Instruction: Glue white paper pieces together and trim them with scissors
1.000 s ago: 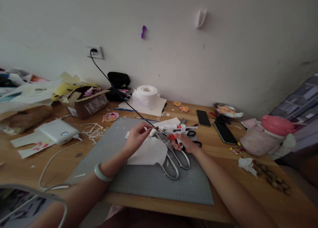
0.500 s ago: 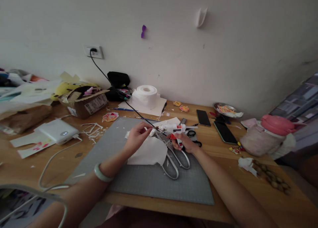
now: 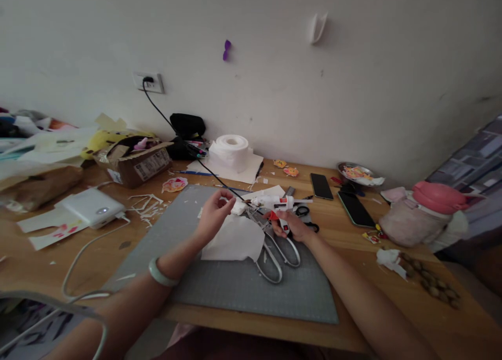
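Lying nearest, a grey cutting mat (image 3: 254, 294) bears silver-handled scissors (image 3: 280, 273) and, just beyond their handles, a white sheet (image 3: 233, 240). Over the sheet, the left hand (image 3: 212, 216) bends its thumb and fingertips close together beside a small white lump (image 3: 238, 208); whether they pinch anything, I cannot tell. The right hand (image 3: 291, 227) wraps its fingers round the grip of a white glue gun (image 3: 272, 203), whose nozzle points left toward the lump. Good handling probably means light, steady trigger pressure, left fingertips clear of the nozzle, and slack in the black cord (image 3: 214, 176). Farther back stands a white paper roll (image 3: 231, 153).
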